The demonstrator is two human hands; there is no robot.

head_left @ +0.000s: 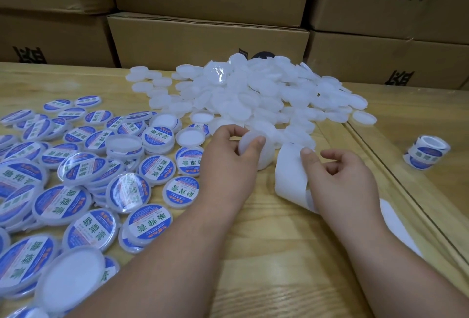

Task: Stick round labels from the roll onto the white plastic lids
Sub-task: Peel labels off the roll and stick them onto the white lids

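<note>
A big heap of plain white plastic lids [253, 94] lies at the table's middle back. My left hand [228, 163] grips one white lid [250, 141] at the heap's near edge, thumb on top. My right hand [340, 180] pinches the white backing strip [289, 170] of the label roll, which curls under the hand and trails off to the right. Whether a label sits on the strip's hidden face cannot be seen. Several lids with blue round labels [83, 185] cover the left side.
A second roll of blue labels [426, 153] stands at the right on the wooden table [266, 254]. Stacked cardboard boxes [203, 36] wall off the back. A seam in the tabletop [396, 180] runs diagonally at right.
</note>
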